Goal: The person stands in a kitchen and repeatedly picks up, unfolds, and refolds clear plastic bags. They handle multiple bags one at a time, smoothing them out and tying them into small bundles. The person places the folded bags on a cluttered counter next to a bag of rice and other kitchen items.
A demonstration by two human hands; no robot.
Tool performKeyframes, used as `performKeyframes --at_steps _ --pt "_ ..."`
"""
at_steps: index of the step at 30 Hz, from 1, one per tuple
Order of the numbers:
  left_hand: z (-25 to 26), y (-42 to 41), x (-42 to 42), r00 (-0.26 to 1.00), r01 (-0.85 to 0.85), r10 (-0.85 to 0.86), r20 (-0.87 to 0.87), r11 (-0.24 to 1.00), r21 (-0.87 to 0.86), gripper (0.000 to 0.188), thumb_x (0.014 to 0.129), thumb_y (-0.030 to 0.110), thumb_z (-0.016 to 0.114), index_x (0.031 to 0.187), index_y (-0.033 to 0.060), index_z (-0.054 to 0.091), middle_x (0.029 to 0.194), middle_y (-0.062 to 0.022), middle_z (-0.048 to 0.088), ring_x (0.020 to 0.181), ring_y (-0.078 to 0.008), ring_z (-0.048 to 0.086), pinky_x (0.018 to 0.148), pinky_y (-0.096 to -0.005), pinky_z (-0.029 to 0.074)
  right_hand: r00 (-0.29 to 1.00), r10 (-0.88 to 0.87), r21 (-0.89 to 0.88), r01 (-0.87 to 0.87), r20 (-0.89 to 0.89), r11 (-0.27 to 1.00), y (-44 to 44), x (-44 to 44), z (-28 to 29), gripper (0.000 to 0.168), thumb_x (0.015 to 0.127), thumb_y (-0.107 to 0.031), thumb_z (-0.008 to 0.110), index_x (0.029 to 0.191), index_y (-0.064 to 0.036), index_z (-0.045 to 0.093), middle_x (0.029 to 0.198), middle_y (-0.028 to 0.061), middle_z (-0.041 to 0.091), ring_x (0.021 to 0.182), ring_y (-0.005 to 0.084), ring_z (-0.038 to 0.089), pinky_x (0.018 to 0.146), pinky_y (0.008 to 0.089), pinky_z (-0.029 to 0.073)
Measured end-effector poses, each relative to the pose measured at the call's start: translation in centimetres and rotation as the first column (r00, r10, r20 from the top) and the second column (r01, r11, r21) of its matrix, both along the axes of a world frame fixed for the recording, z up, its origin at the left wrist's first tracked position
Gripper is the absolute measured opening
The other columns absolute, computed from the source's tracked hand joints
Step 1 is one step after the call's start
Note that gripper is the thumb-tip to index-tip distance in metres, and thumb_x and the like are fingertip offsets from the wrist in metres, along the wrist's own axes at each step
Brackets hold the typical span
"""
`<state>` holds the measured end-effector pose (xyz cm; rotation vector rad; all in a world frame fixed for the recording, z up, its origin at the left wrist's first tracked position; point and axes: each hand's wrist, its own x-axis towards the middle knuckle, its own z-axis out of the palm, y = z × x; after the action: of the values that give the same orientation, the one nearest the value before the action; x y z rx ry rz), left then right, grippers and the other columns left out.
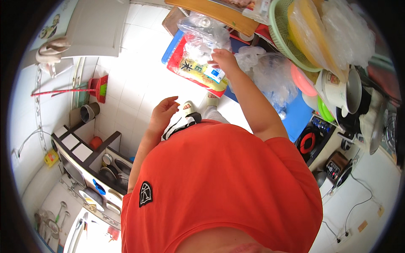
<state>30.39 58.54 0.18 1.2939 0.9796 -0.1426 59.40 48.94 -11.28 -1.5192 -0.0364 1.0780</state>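
My right hand point(224, 60) reaches forward over a red and yellow printed rice sack point(193, 70). Its bent fingers are at the edge of a crumpled clear plastic bag point(205, 41); whether they grip it is unclear. Just below these fingers is a small white and blue packet point(215, 74), partly hidden by the hand. My left hand point(164, 114) hangs in front of my body, fingers loosely bent and apart, with nothing visible in it. The sack and bags rest on a blue surface point(297, 121).
Above on the right, a green plastic basket point(275, 30) holds a yellow one and plastic bags. A wooden board point(218, 14) juts over the sack. A white pot point(332, 90) stands at right. Along the left are a red dustpan point(98, 88), a bin point(89, 112) and a counter point(85, 161).
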Motion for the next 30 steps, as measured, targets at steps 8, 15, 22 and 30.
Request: performKeyframes --at_steps 8,15,22,30 --pt "0.7 -0.4 3.6 0.996 0.085 -0.084 0.005 0.996 -0.041 0.035 0.095 0.014 0.056 0.126 -0.0004 0.055 0.101 -0.0061 0.064 0.088 -0.0111 0.057 0.081 -0.0253 0.046 0.429 0.542 -0.646 0.142 0.723 0.750 -11.4 7.3 -2.6 0.031 0.078 -0.018 0.060 0.103 -0.002 0.067 0.137 0.0218 0.048 0.108 0.0352 0.061 0.093 0.0398 0.050" --pt "-0.5 -2.2 2.2 0.994 0.073 -0.078 -0.074 0.995 -0.070 0.036 0.095 0.015 0.055 0.127 -0.0019 0.054 0.102 -0.0064 0.063 0.088 -0.0113 0.057 0.081 -0.0253 0.046 0.368 0.866 -0.922 -0.055 0.337 0.383 -10.1 12.8 -6.4 0.032 0.087 -0.014 0.049 0.113 -0.005 0.066 0.145 0.0208 0.041 0.114 0.0315 0.059 0.095 0.0410 0.048" --pt "-0.4 -3.0 1.0 0.998 -0.050 0.049 -0.034 0.999 -0.018 0.035 0.095 0.015 0.057 0.125 -0.0024 0.056 0.100 -0.0074 0.065 0.086 -0.0119 0.059 0.078 -0.0258 0.047 0.489 0.512 -0.600 0.030 0.706 0.799 -10.2 11.2 -3.3 0.032 0.082 -0.020 0.066 0.106 0.000 0.062 0.098 0.0152 0.067 0.084 0.0277 0.066 0.077 0.0385 0.053" --pt "3.3 -4.0 5.1 0.900 0.108 -0.101 0.425 0.994 0.008 0.121 0.072 0.050 0.079 0.151 0.0011 0.000 0.154 -0.0184 0.019 0.143 -0.0346 0.021 0.112 -0.0466 0.026 0.701 -0.165 0.007 0.223 0.694 0.975 -10.2 -4.1 9.5 0.039 0.076 -0.011 0.073 0.111 -0.001 0.056 0.079 0.0087 0.066 0.067 0.0176 0.063 0.063 0.0328 0.050"
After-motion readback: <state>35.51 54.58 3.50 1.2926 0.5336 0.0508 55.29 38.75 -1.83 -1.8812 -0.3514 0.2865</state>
